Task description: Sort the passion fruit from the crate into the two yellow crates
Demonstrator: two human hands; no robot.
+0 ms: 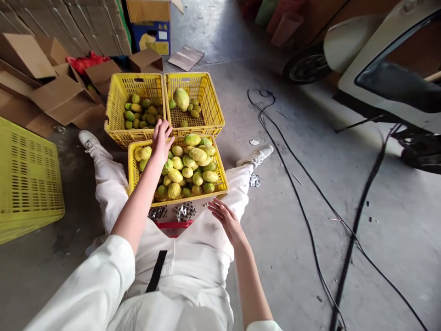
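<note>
The person sits on the concrete floor (310,220) with legs in white trousers spread around a yellow crate (135,172) heaped with green-yellow fruit (193,170). The left hand (161,138) reaches out over the far left part of that crate, at about 11 o'clock from the crate's middle, near the seam where it meets the two crates beyond. Its fingers (167,131) are stretched out and loose, gripping nothing; the palm hovers just above or touches the fruit beneath, and which of the two cannot be told. The right hand (225,218) rests open at the near right corner of the crate, at about 5 o'clock from the middle, above the right thigh, with its fingers (214,207) spread and released, holding nothing.

Beyond the full crate stand two more yellow crates side by side. The left far crate (113,105) holds a low layer of small green fruit. The right far crate (213,105) holds a few small fruit and one large pale fruit (181,99). At 9 o'clock an overturned yellow crate (27,184) lies apart. Open cardboard boxes (58,92) crowd the 10 o'clock area. Black cables (299,193) trail across the floor at 3 o'clock, and a white vehicle (372,59) stands at 1 o'clock. Crumpled foil scraps (184,211) lie just before the near crate wall.
</note>
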